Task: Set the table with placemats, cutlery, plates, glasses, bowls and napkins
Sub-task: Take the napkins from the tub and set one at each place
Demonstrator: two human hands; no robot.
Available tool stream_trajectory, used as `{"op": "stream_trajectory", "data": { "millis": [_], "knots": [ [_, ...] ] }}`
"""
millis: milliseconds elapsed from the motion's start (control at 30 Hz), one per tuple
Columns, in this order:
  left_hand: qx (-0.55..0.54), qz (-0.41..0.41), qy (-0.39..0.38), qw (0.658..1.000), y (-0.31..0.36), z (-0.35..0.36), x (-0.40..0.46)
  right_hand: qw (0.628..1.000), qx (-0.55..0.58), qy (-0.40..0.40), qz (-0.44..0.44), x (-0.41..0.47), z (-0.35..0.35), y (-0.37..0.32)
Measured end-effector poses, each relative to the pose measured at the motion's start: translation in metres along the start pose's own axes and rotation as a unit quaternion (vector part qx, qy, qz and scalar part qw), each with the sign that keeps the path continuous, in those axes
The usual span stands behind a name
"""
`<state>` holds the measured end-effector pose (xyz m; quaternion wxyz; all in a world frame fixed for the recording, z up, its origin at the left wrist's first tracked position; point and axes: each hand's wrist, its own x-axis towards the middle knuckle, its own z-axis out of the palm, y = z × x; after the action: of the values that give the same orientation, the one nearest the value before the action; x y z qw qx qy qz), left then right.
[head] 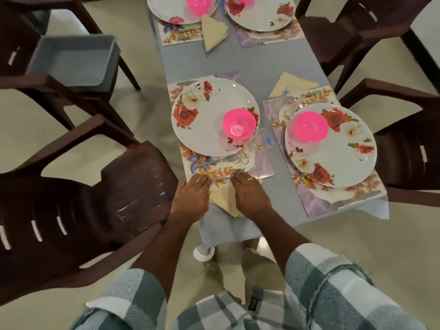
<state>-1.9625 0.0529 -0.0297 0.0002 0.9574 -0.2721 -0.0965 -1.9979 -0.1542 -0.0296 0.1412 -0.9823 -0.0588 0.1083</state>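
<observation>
I judge the step in hand to be squaring the silver metal knife point(222, 177) on the near-left floral placemat point(209, 171), parallel to the steel fork point(219, 160); I would nudge it lightly. Left hand point(191, 198) and right hand point(250, 195) lie flat, each grip spread, fingertips touching the knife ends, above the folded beige napkin point(225, 198) at the grey table point(259, 65) edge

My plates point(209, 129) are white with red and cream roses; the bowls point(238, 123) on them are bright pink; the placemats point(221, 172) carry orange leaves and a blue flower on lilac marbling; the napkins point(228, 198) are pale beige; my sleeves point(333, 282) are grey-green and white checks; the chairs point(95, 198) are dark brown.
</observation>
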Motion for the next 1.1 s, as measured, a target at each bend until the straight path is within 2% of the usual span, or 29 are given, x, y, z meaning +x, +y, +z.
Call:
{"op": "stream_trajectory", "data": {
  "millis": [167,400,833,1033,1100],
  "knots": [
    [-0.016,0.026,0.002,1.000,-0.007,-0.008,0.027,0.998,0.013,0.040,0.045,0.007,-0.012,-0.001],
    [-0.020,0.052,-0.087,0.995,-0.013,-0.010,0.058,0.995,0.014,0.053,0.086,0.008,-0.024,0.008],
    [0.000,0.099,-0.021,0.995,-0.016,0.003,0.047,0.990,0.016,0.064,0.122,-0.009,-0.029,0.012],
    [0.019,0.108,-0.078,0.991,-0.019,0.000,0.046,0.989,0.003,0.080,0.125,-0.019,-0.031,0.017],
    [0.023,0.110,-0.075,0.991,-0.020,-0.001,0.045,0.988,0.004,0.086,0.127,-0.019,-0.032,0.018]
  ]
}}
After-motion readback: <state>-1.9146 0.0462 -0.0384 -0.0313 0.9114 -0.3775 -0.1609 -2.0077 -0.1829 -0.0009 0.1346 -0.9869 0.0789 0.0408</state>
